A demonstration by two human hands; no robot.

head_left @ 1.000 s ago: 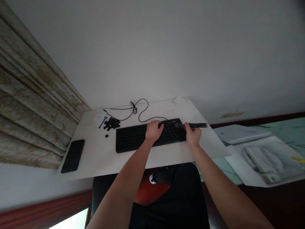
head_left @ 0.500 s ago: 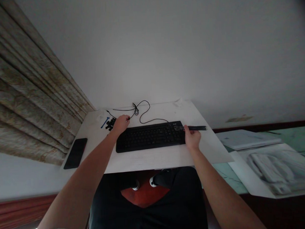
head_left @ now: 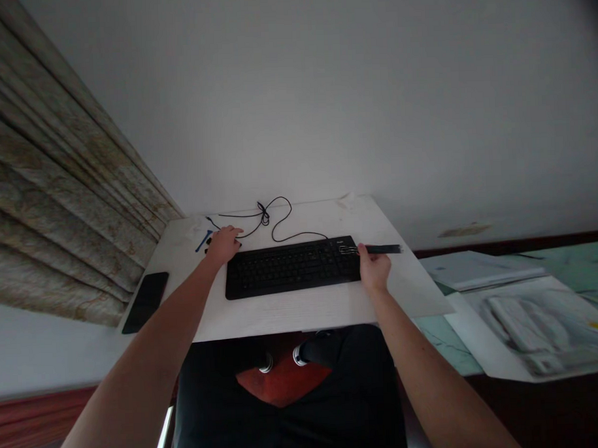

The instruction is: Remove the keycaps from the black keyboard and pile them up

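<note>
A black keyboard (head_left: 285,269) lies across the white desk, its cable (head_left: 282,239) running up behind it into a tied bundle. Over the small black keycaps (head_left: 208,241) at the keyboard's upper left corner is my left hand (head_left: 224,244), fingers apart; it hides most of the pile. A tiny dark piece shows by its fingertips, too small to tell whether it is touched. My right hand (head_left: 375,267) is closed around a wire keycap puller (head_left: 384,249) with a dark handle. Its wire loops reach over the keyboard's upper right end.
Left of the keycaps lies a small blue tool (head_left: 203,241). A black phone (head_left: 145,301) rests at the desk's left edge, near the patterned curtain (head_left: 66,173). Past the right edge, an open white box (head_left: 533,333) stands on a green marbled surface. The wall borders the desk's back.
My left hand has moved left and spread out over the keycaps, covering most of them. My right hand keeps its hold on the keycap puller, nearly unmoved.
</note>
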